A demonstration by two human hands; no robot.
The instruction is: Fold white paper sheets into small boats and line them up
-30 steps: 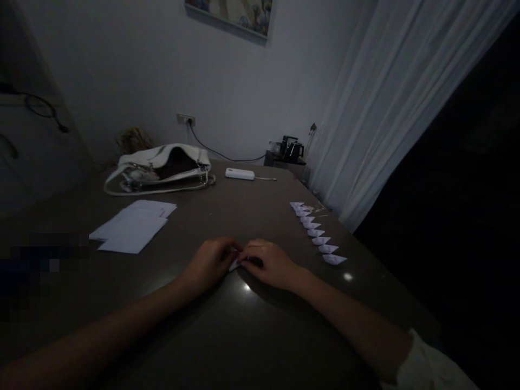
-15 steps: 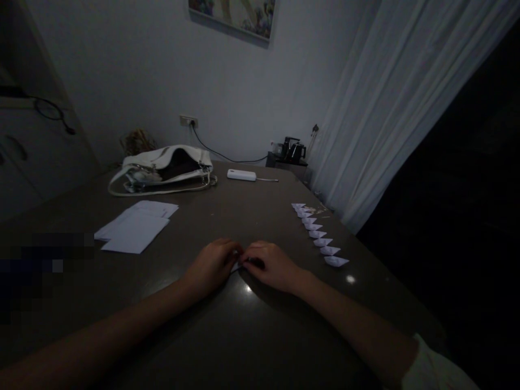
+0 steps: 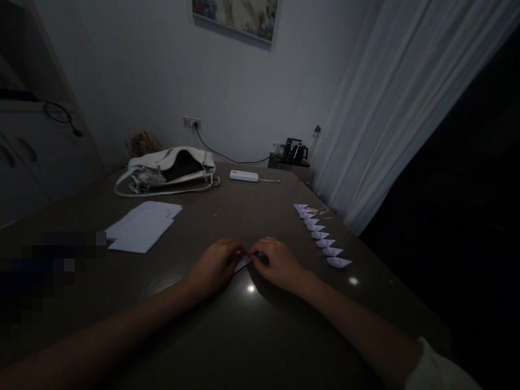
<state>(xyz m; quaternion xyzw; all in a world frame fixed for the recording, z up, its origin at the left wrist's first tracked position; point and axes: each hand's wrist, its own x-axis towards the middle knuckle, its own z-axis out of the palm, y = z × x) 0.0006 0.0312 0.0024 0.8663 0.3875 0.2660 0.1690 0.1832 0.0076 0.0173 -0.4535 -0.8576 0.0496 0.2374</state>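
A small piece of folded white paper [image 3: 242, 264] lies low over the dark table between my two hands, mostly covered by fingers. My left hand [image 3: 219, 261] pinches its left side, thumb and fingertips closed on it. From the other side my right hand [image 3: 278, 262] grips the paper's right end between thumb and forefinger. The fingertips of both hands nearly meet. Off to the right, a row of several folded paper boats [image 3: 326, 243] runs away from me. To the left rests a loose stack of white paper sheets [image 3: 142, 233].
A white handbag [image 3: 170, 165] lies at the back left of the table [image 3: 227, 336]. Near the far edge is a white power bank [image 3: 244, 176] with a short cable. Behind it, a black kettle [image 3: 298, 153] stands on a side stand. A pale curtain [image 3: 365, 108] hangs at the right.
My right fingers have shifted slightly right along the folded paper, and more of its white edge shows between my hands. The whole view has moved a little.
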